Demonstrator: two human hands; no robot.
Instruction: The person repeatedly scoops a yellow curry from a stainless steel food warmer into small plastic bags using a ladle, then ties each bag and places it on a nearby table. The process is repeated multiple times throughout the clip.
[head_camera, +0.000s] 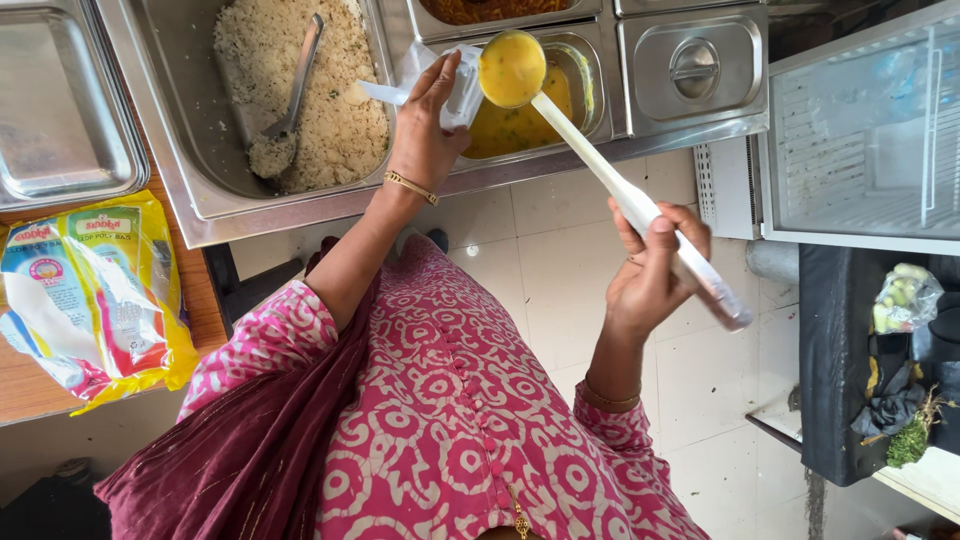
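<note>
Two hands are busy. Your right hand is wrapped tight around the long white handle of a ladle. Its round bowl is full of thick yellow curry, up high and far from your fist. The bowl sits right beside a small clear plastic bag. Your left hand pinches that bag with its fingers over the curry tray. A rice tray sits close by.

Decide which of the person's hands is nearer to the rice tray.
Left. The left hand, holding a clear bag, is beside the rice tray; the right hand grips the ladle, farther off.
</note>
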